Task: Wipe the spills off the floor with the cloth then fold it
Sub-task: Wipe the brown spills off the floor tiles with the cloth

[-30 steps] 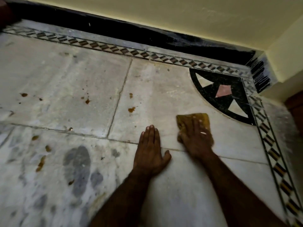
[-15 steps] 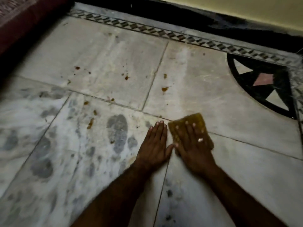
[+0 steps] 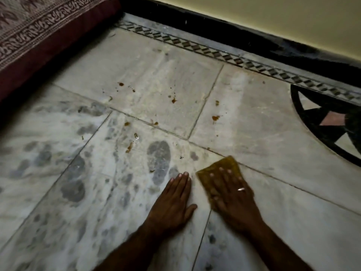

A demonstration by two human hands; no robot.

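A small yellow-brown cloth [image 3: 224, 165] lies flat on the marble floor [image 3: 254, 133], and my right hand [image 3: 232, 194] presses down on it with straight, spread fingers; a ring shows on one finger. My left hand [image 3: 173, 200] rests flat on the bare floor just left of the cloth, fingers together and straight. Several orange-brown spills dot the tiles beyond the hands: one [image 3: 215, 118] near a tile joint, one [image 3: 173, 100] further back, and a streak [image 3: 129, 147] to the left.
A dark red mattress with a patterned cover [image 3: 39, 36] borders the floor at the upper left. A black skirting and yellow wall [image 3: 273, 22] run along the back. A black inlay with triangles [image 3: 328, 122] marks the right corner.
My right hand has slid the cloth toward me and to the left, across the tile joint. The view has swung left, bringing the mattress into sight. My left hand stays flat on the floor.
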